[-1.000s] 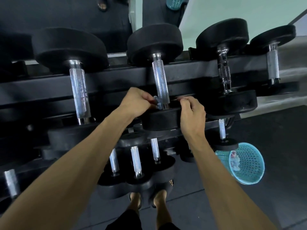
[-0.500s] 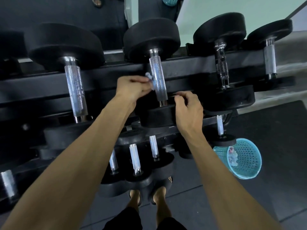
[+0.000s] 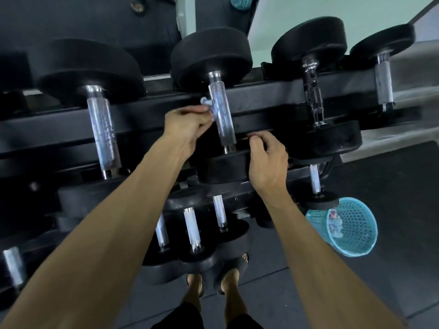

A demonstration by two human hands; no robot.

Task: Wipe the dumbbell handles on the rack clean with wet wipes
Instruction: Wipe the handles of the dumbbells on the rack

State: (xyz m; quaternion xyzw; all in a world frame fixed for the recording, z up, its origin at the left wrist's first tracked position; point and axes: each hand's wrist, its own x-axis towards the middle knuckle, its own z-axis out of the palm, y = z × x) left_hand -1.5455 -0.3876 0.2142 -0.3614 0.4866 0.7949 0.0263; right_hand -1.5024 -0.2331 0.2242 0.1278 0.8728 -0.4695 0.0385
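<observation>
Left hand (image 3: 187,124) pinches a crumpled wet wipe (image 3: 210,106) against the left side of the middle dumbbell handle (image 3: 222,117), top rack (image 3: 273,91) row. Right hand (image 3: 267,160) curls over that dumbbell's near weight plate (image 3: 223,169), fingertips hidden behind the edge, so grip unclear. Hands apart, w/ the handle between. Most of the wipe is tucked behind fingers. Blue basket (image 3: 354,226) on floor, near right; contents too blurry to make out.

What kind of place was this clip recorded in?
Most likely a gym's free-weights area: a tiered rack loaded with black dumbbells, dark floor tiles, and a teal wastebasket beside it.
</observation>
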